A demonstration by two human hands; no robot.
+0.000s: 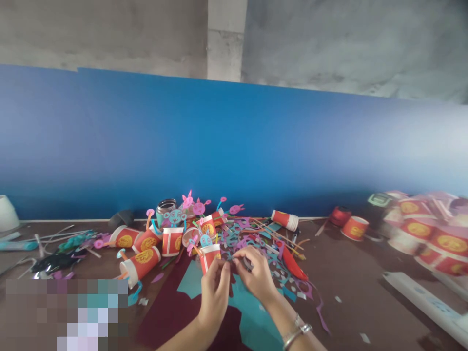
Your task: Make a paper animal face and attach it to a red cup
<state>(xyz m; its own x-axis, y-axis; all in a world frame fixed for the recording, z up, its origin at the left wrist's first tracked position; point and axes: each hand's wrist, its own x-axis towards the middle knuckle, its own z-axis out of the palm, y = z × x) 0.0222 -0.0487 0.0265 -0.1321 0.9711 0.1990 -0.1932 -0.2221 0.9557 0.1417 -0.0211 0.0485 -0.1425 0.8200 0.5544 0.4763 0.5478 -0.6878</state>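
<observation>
My left hand is closed on a red and white paper cup. A blue paper animal head stands above the cup's rim, and an orange strip with a pink paper piece sticks out on its left. Just right of the cup, my right hand has thumb and index finger pinched together; anything between them is too small to make out. Beneath both hands lie a dark red sheet and cut turquoise paper.
Several decorated red cups lie to the left, by an open jar. Paper scraps and sticks heap behind my hands, near a red marker-like object. Rightward are stacked cups and a white power strip. A blue panel stands behind.
</observation>
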